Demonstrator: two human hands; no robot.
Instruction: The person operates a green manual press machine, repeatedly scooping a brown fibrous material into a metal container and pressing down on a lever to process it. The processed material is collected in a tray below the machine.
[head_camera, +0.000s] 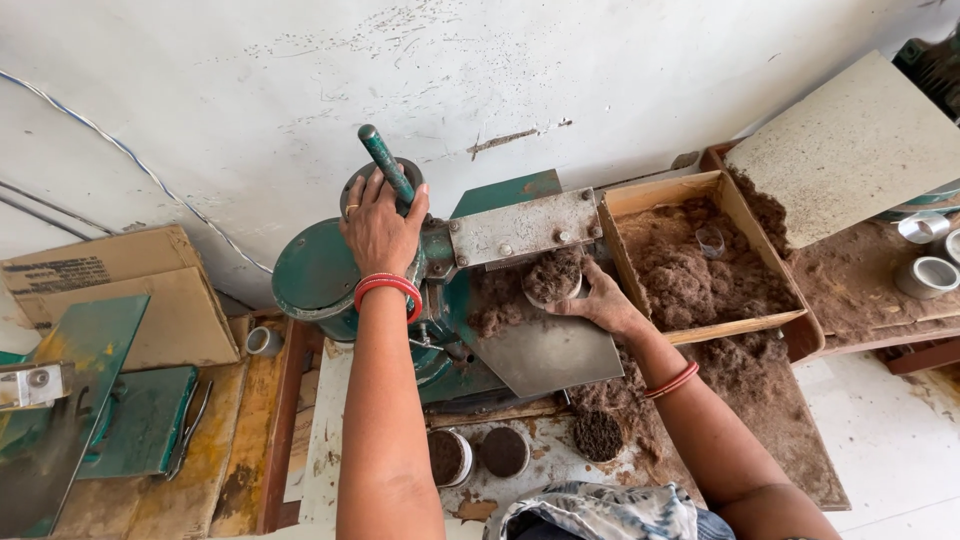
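Note:
My left hand grips the base of the green lever handle on top of a green press machine. Red bangles circle that wrist. My right hand holds a small round cup heaped with brown fibrous powder under the machine's grey metal plate, over a steel tray. Two filled round cups and a pressed brown puck lie below the machine.
A wooden box of brown powder with a clear cup stands at right. Empty metal cups sit far right under a tilted board. Cardboard, green metal plates and pliers lie left.

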